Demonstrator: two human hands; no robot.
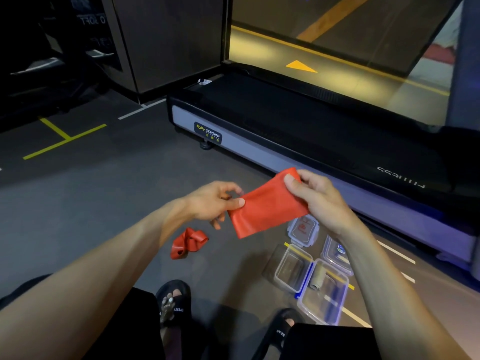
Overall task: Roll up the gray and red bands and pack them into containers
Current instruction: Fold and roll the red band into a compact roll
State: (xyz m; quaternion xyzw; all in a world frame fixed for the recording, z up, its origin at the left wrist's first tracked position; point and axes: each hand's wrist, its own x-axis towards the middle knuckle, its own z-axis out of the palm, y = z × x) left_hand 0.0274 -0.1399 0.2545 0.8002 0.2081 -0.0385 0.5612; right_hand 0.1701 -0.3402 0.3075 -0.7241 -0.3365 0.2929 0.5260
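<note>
The right hand (319, 201) pinches the upper end of a flat red band (267, 203), thumb on the near face and curled fingers behind it. The left hand (215, 201) pinches the same band's lower corner at about eight o'clock from the right hand, thumb pressed on the red surface. The band stretches between them as a smooth, folded strip, held in the air above the floor (104, 203), tilted from upper right to lower left.

A second red band (188, 242) lies crumpled on the floor at about seven o'clock from the held one, just below the left hand and apart from it.

At about five o'clock from the held band stand the clear plastic containers. The nearer left container (292, 268) is open, and I cannot tell whether anything is in it. Touching it at three o'clock is a larger open container (324, 300), with a rolled gray band (318, 278) lying in its far end. At twelve o'clock from these lie two lids or shallow boxes: one with a red mark (304, 229), partly hidden under the held band, and another (336, 253) beside the right forearm.

Black sandals (174, 300) show at six o'clock. A treadmill (285, 131) runs across at twelve to three o'clock, labelled "BODY STRONG".
</note>
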